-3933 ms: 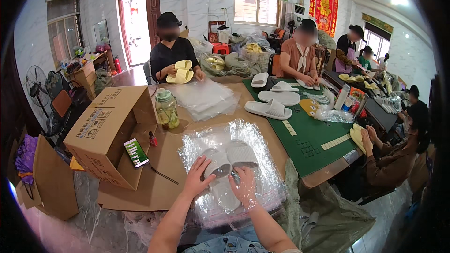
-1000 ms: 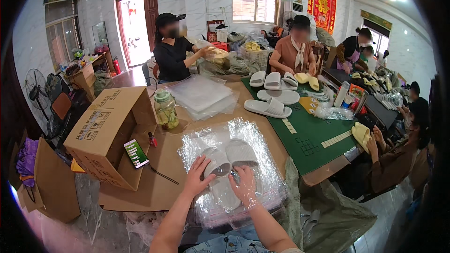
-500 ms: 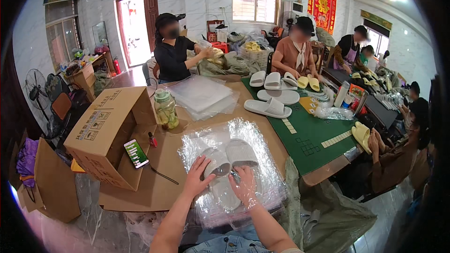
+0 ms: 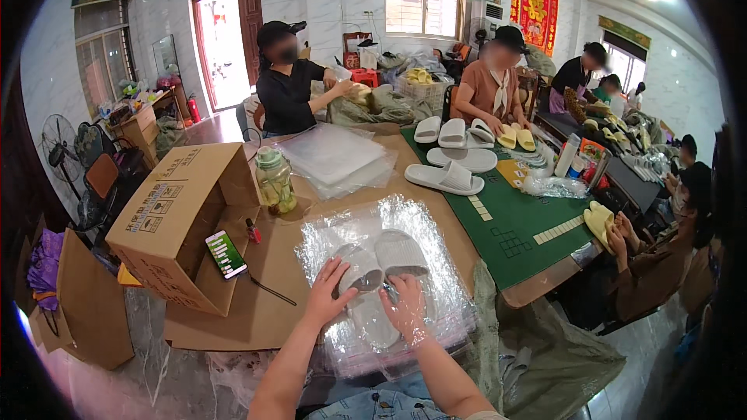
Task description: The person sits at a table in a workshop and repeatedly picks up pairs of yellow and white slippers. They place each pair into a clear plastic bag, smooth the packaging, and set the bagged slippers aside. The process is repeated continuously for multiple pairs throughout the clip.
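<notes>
In front of me a pair of pale grey slide slippers lies on a stack of clear plastic bags (image 4: pixel 443 295); whether the pair is inside the top bag I cannot tell. My left hand (image 4: pixel 328 292) grips the side of the left slipper (image 4: pixel 362 272), fingers along its strap and thumb at its opening. My right hand (image 4: pixel 405 307) has its bent fingers on the right slipper (image 4: pixel 401 249), just below the strap. A small bluish thing shows by my right thumb, too small to name. The palms hide part of both soles.
To the left are an open cardboard box (image 4: pixel 167 222), a phone (image 4: pixel 226 255) and a jar (image 4: pixel 274 179). Flat plastic sheets (image 4: pixel 334 157) lie ahead. Grey slippers (image 4: pixel 445 180) stand on the green mat (image 4: pixel 510 225) at right. Co-workers sit around, one handling yellow slippers (image 4: pixel 597 224).
My hands and the slippers beneath them stay almost still. Across the table, the co-workers' hands shift slightly, and the yellow slippers at the far table move a little.
</notes>
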The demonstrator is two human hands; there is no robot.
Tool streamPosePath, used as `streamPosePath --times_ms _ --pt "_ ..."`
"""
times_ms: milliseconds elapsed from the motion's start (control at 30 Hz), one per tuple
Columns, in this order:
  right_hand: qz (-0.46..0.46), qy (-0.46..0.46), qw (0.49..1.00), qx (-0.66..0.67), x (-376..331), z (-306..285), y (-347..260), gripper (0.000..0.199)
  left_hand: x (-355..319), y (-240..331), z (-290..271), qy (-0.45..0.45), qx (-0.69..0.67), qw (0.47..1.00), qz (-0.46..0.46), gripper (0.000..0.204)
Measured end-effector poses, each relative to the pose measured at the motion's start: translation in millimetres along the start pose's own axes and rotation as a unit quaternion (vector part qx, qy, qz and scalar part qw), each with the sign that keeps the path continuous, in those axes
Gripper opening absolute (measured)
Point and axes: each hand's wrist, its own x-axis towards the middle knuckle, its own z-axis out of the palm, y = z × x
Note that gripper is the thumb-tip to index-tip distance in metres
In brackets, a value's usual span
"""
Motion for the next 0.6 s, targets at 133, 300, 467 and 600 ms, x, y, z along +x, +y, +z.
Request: streamPosePath --times_ms 133,300,467,600 --pt "-0.009 0.004 1.0 0.008 0.6 0.1 0.4 0.04 0.1 0.0 0.1 -0.001 -0.001 1.0 -0.006 0.066" --pt "-0.01 0.007 1.0 0.004 0.2 0.2 0.4 0.04 0.1 -0.5 0.9 -0.003 0.0 1.0 -0.004 0.066" --pt "-0.008 0.007 1.0 0.004 -0.8 1.8 2.2 0.041 0.3 0.9 -0.2 0.0 -0.002 1.0 -0.003 0.066" --pt "-0.013 0.009 1.0 0.0 -0.5 3.6 4.7 0.041 0.3 -0.4 0.7 -0.001 -0.001 1.0 -0.002 0.066"
